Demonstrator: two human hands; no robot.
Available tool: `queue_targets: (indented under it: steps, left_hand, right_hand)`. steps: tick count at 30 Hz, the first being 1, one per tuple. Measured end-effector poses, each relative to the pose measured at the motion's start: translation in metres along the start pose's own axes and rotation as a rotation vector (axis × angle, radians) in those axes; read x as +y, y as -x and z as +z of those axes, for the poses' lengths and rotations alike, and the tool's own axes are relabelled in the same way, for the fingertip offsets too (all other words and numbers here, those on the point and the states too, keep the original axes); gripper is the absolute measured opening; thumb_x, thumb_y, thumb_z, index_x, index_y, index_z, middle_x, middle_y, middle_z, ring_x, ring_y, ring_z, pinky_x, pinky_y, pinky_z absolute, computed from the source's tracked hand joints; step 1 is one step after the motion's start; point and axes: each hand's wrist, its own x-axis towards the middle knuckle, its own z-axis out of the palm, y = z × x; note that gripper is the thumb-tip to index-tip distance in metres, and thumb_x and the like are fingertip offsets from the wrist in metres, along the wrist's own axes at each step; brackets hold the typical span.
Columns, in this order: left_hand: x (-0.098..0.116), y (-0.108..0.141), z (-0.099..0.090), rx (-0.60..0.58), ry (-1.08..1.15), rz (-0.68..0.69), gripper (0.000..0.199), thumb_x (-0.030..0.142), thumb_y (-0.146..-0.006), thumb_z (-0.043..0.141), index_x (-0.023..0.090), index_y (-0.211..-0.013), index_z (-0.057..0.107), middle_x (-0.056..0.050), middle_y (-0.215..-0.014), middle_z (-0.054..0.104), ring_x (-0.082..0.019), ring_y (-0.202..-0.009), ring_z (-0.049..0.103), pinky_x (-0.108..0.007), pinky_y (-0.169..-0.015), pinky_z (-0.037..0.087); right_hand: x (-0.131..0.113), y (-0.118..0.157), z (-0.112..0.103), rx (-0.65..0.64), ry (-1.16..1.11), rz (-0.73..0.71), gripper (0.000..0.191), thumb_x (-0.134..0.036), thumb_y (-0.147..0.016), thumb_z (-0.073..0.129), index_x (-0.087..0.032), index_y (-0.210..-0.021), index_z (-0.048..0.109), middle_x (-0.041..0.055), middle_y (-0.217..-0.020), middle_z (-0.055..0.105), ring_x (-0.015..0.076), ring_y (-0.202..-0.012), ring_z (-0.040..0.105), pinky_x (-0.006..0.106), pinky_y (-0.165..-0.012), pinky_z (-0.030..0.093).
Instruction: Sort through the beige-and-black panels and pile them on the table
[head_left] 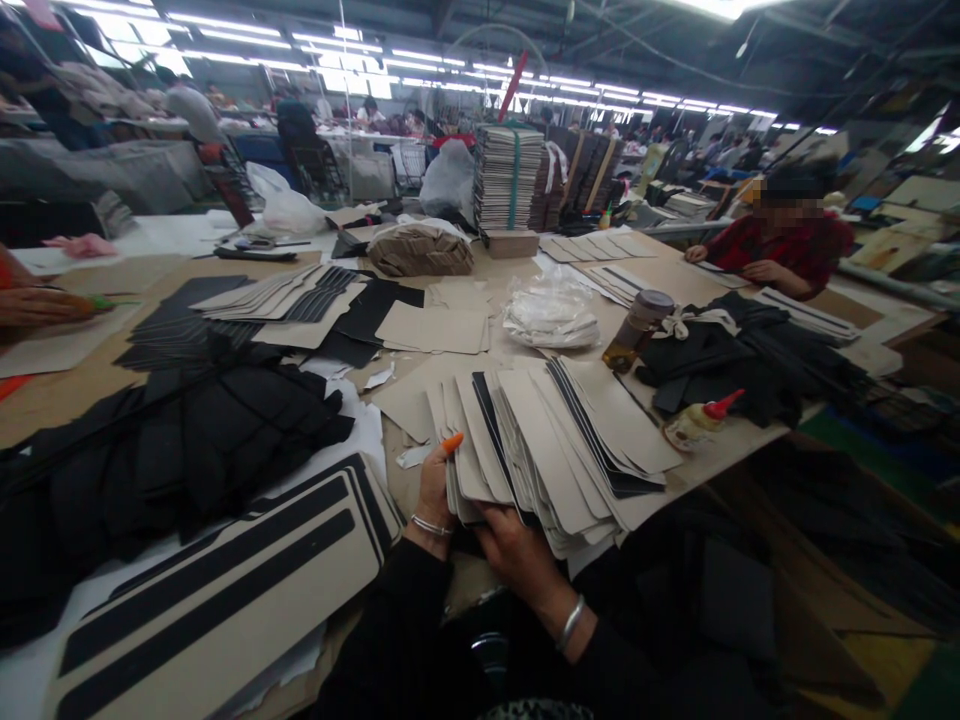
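A fanned stack of beige panels (559, 440), some with black strips, lies in front of me at the table edge. My left hand (435, 490) grips its left end, the thumb in an orange finger cover (452, 443) resting against the outer panel. At the near edge my right hand (517, 550) is closed on the same stack, its fingertips hidden underneath. To my left lie beige panels with long black strips (225, 590). Right of the stack, a glue bottle (697, 425) with a red nozzle lies tilted on the table.
Black fabric pieces (172, 430) are heaped at left, with more black fabric (750, 350) at right. A dark-lidded jar (637, 328) stands beside a plastic-wrapped bundle (551, 310). Across the table a co-worker (780, 240) handles panels; another person's hand (37, 303) is at far left.
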Motion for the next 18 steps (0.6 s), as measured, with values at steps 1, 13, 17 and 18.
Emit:
queue_targets:
  steps: [1,13,17,18]
  left_hand:
    - [0.0,-0.0001,0.0,-0.003,0.003,-0.003,0.042,0.015,-0.088,0.058,0.001,-0.128,0.064,-0.015,-0.098,0.079,-0.033,-0.099,0.075,-0.046,-0.099,0.059]
    - [-0.0009,0.0019,0.0016,-0.044,0.02,-0.016,0.043,0.015,-0.086,0.058,0.003,-0.127,0.065,-0.014,-0.099,0.079,-0.032,-0.099,0.075,-0.046,-0.1,0.058]
    - [-0.0021,0.003,0.001,-0.055,0.023,-0.025,0.043,0.017,-0.086,0.058,0.001,-0.126,0.064,-0.016,-0.099,0.079,-0.034,-0.1,0.075,-0.048,-0.1,0.057]
    - [-0.0023,0.0034,0.0013,-0.058,0.025,-0.03,0.043,0.018,-0.087,0.058,0.0,-0.125,0.064,-0.016,-0.099,0.079,-0.034,-0.101,0.074,-0.049,-0.101,0.056]
  right_hand:
    - [0.0003,0.0001,0.0004,-0.005,0.002,0.006,0.053,-0.025,-0.095,0.057,-0.033,-0.147,0.052,0.0079,-0.13,0.069,0.0283,-0.116,0.067,0.041,-0.101,0.054]
    - [-0.0003,-0.0001,0.0,0.035,0.001,0.002,0.049,-0.026,-0.094,0.056,-0.032,-0.143,0.058,0.007,-0.12,0.073,0.0284,-0.111,0.069,0.042,-0.1,0.054]
    - [-0.0015,0.0001,-0.0026,0.048,-0.022,0.003,0.05,-0.024,-0.094,0.057,-0.034,-0.143,0.057,0.0055,-0.119,0.073,0.0258,-0.111,0.069,0.038,-0.102,0.053]
    - [-0.0012,0.0003,-0.0023,0.042,-0.016,0.004,0.051,-0.024,-0.094,0.057,-0.034,-0.144,0.056,0.0058,-0.12,0.073,0.0257,-0.111,0.069,0.038,-0.102,0.053]
